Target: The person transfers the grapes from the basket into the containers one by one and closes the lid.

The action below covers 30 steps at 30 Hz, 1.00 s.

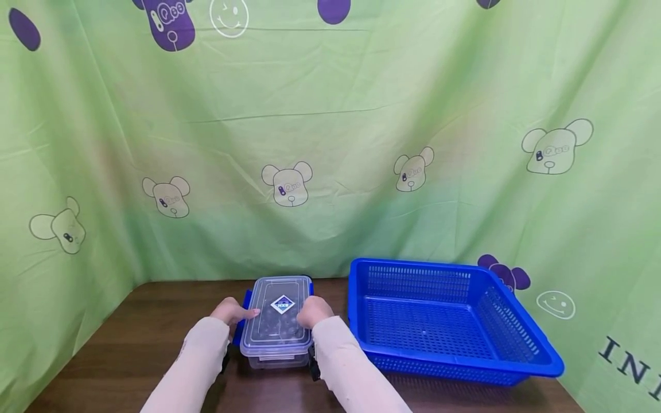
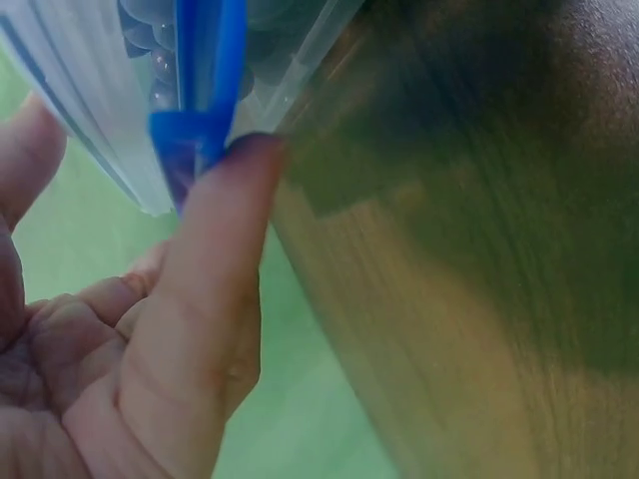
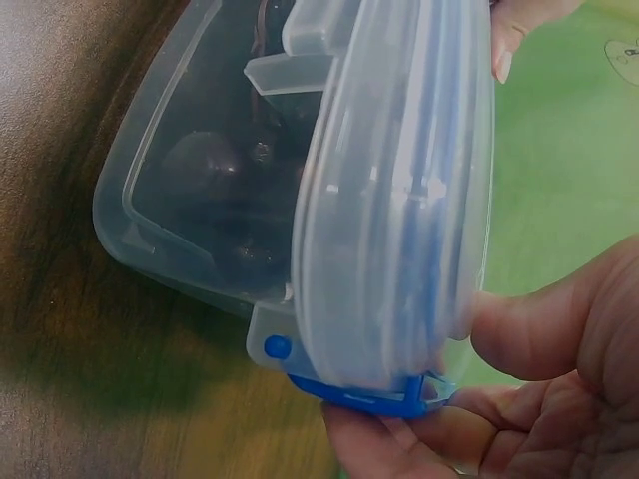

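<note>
A clear plastic storage box (image 1: 279, 335) with a lid (image 1: 273, 289) and a label stands on the table, dark round things (image 2: 160, 65) showing dimly through its walls. My left hand (image 1: 232, 311) is at its left side, thumb on the lid. In the left wrist view a finger of that hand touches the end of a blue latch (image 2: 207, 100), which stands out from the wall. On the right side, my right hand (image 1: 314, 311) grips the box edge at the other blue latch (image 3: 359, 396). Its thumb presses the lid rim, with fingers curled under the latch.
A blue slotted plastic basket (image 1: 454, 370) stands right of the box, with nothing seen inside it. The brown wooden table (image 1: 155, 327) reaches back to a green printed cloth (image 1: 330, 241) that hangs behind and along both sides.
</note>
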Available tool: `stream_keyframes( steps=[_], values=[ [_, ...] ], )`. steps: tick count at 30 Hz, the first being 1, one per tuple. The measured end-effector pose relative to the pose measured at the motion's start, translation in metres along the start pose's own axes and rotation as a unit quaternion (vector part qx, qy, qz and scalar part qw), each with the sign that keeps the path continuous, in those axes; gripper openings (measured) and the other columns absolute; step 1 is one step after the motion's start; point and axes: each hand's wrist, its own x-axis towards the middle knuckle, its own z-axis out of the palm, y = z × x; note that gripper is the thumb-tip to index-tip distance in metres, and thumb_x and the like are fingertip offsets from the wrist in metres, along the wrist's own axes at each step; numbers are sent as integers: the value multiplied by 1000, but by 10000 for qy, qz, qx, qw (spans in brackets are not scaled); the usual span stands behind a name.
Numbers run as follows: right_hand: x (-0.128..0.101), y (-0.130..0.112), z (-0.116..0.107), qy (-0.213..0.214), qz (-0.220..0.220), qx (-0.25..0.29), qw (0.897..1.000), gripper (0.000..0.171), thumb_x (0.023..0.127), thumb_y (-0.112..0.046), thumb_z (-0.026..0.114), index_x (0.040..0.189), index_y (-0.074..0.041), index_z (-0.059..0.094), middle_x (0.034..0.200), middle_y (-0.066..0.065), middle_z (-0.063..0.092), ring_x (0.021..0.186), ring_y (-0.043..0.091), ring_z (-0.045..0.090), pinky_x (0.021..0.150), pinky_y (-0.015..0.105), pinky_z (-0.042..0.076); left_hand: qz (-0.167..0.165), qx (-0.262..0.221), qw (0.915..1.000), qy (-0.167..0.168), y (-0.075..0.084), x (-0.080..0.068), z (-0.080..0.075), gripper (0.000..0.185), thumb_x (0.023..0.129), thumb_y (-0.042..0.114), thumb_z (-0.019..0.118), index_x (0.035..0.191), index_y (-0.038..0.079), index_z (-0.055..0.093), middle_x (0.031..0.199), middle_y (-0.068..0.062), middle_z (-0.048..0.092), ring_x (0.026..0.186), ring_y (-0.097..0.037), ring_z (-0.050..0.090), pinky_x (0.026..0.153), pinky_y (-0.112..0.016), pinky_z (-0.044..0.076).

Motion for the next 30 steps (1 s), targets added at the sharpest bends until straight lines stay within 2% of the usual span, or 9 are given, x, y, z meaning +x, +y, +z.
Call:
stream_keyframes(
  steps=[7, 14, 18, 26, 30],
  values=[
    [-2, -1, 0, -51, 31, 44, 10000, 18, 79, -4, 64, 63, -4, 55, 73, 10, 55, 62, 20, 45, 60, 34, 43, 108, 84, 9996, 257, 2, 1, 3, 38, 85, 17, 72, 88, -15, 53, 69, -17, 63, 63, -29, 63, 61, -52, 56],
    [-2, 0, 1, 28, 16, 121, 9999, 14, 78, -5, 65, 66, -3, 57, 74, 10, 56, 63, 20, 46, 61, 35, 45, 119, 69, 9992, 376, 3, -2, 4, 37, 85, 16, 72, 87, -14, 53, 68, -16, 60, 60, -26, 61, 61, -49, 56],
    [-2, 0, 1, 23, 81, 222, 9997, 12, 79, -5, 65, 69, -2, 58, 74, 10, 55, 62, 20, 46, 59, 34, 44, 48, -82, 9994, 334, 3, -2, 5, 33, 86, 14, 72, 86, -13, 53, 67, -14, 61, 59, -25, 62, 60, -49, 56],
    [-2, 0, 1, 94, 67, 267, 9996, 9, 78, -4, 65, 72, 0, 59, 75, 11, 57, 63, 21, 47, 61, 36, 47, -148, -816, 9966, 23, 2, -2, 9, 24, 90, 8, 65, 86, -10, 51, 66, -11, 62, 56, -22, 64, 59, -43, 57],
    [-3, 0, 1, 94, 56, 246, 9996, 10, 78, -3, 65, 70, -1, 58, 75, 11, 57, 63, 21, 47, 61, 36, 47, -99, -738, 9972, 0, 3, -3, 9, 25, 91, 8, 64, 85, -9, 47, 67, -13, 61, 57, -23, 64, 60, -44, 57]
  ],
)
